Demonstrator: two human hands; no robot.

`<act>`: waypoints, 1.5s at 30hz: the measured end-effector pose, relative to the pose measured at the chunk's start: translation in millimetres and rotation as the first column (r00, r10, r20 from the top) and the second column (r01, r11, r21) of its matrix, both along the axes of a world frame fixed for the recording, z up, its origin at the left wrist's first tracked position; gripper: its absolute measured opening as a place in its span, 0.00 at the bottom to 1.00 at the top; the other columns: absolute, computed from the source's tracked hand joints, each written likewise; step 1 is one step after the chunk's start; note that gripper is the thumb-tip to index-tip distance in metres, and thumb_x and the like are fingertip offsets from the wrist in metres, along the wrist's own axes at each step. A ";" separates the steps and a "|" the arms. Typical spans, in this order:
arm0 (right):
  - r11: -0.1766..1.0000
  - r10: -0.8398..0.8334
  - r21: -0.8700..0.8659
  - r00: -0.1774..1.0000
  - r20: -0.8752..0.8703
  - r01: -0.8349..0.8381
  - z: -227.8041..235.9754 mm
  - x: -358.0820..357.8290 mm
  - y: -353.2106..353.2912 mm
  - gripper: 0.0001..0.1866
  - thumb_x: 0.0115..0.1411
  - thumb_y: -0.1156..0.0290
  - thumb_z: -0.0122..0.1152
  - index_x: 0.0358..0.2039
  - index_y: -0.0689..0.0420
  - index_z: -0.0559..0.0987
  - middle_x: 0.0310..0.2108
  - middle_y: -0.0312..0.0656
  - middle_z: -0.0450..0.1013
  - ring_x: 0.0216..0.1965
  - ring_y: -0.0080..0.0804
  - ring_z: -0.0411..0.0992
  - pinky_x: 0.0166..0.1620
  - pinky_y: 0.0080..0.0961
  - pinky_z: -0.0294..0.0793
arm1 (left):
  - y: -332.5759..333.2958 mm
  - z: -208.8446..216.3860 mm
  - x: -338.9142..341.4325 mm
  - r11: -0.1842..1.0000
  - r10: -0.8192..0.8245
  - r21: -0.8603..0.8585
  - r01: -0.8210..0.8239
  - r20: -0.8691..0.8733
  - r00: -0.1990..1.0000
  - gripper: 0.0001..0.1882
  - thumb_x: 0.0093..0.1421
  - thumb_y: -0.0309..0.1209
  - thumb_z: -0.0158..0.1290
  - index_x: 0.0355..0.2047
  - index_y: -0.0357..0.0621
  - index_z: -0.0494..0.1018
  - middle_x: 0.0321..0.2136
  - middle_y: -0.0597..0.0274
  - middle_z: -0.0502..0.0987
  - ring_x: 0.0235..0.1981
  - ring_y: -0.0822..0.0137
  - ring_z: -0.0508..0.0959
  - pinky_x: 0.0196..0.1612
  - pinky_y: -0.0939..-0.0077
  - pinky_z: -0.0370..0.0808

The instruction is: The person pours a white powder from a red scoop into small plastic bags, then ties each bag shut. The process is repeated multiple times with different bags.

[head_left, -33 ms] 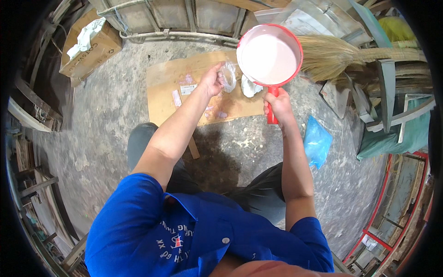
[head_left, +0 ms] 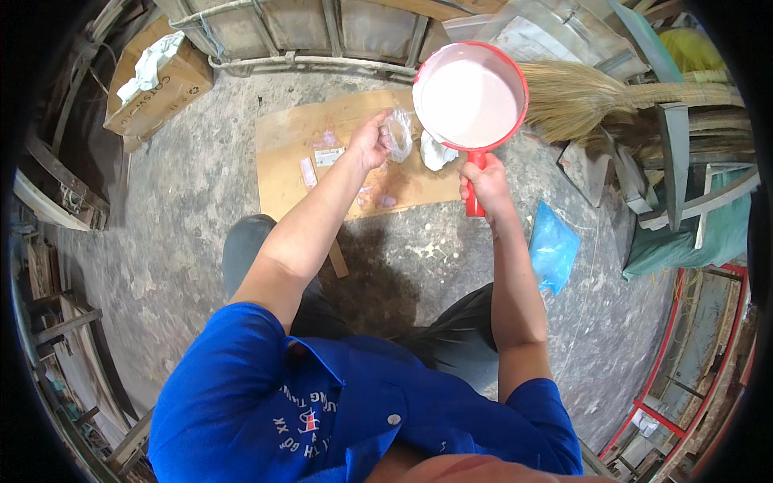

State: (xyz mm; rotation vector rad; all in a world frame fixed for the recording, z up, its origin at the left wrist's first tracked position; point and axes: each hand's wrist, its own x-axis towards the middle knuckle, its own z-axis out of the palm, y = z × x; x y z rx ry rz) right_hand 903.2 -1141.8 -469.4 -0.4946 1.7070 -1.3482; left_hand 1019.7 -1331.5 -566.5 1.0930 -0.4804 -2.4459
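Observation:
My right hand is closed round the handle of a red plastic dipper, holding it level. Pale pink liquid fills much of its round bowl, and smears mark the rim. To its left, my left hand pinches a crumpled clear plastic bag by its left side. Below both hands a brown cardboard sheet lies on the floor, with pink stains and small labelled pieces on it. A white crumpled cloth sits on the sheet between the bag and the dipper.
A blue plastic packet lies on the stained concrete floor right of my right forearm. Straw brooms and wooden pieces crowd the right side. At far left stands a cardboard box with white cloth. A thin wooden strip lies near my left knee.

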 end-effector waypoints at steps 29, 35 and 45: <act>0.900 0.375 -0.433 0.432 0.820 0.042 -1.5 18.6 4.0 0.04 0.54 0.76 0.50 0.29 0.55 0.65 0.16 0.32 0.60 0.12 0.18 0.58 0.15 0.19 0.61 | -5.7 -8.6 11.8 0.999 0.051 -0.024 -0.049 0.126 0.991 0.08 0.60 0.38 0.47 0.32 0.49 0.70 0.13 0.76 0.60 0.12 0.80 0.61 0.14 0.87 0.61; 0.979 0.100 -0.205 0.842 0.530 0.013 15.6 22.5 2.5 0.05 0.51 0.77 0.52 0.28 0.57 0.65 0.16 0.34 0.63 0.11 0.21 0.62 0.14 0.22 0.64 | 2.5 0.3 4.8 0.997 0.050 -0.070 -0.041 0.140 0.989 0.08 0.60 0.37 0.47 0.38 0.51 0.70 0.11 0.75 0.58 0.11 0.80 0.59 0.13 0.86 0.59; 0.988 -0.055 -0.137 0.996 0.067 0.064 17.4 -5.3 2.0 0.07 0.49 0.77 0.54 0.27 0.58 0.65 0.14 0.35 0.65 0.10 0.22 0.63 0.13 0.20 0.65 | -1.2 -15.1 5.5 0.993 0.005 -0.118 0.004 0.073 0.997 0.13 0.64 0.38 0.41 0.46 0.52 0.68 0.16 0.76 0.61 0.13 0.80 0.55 0.16 0.87 0.56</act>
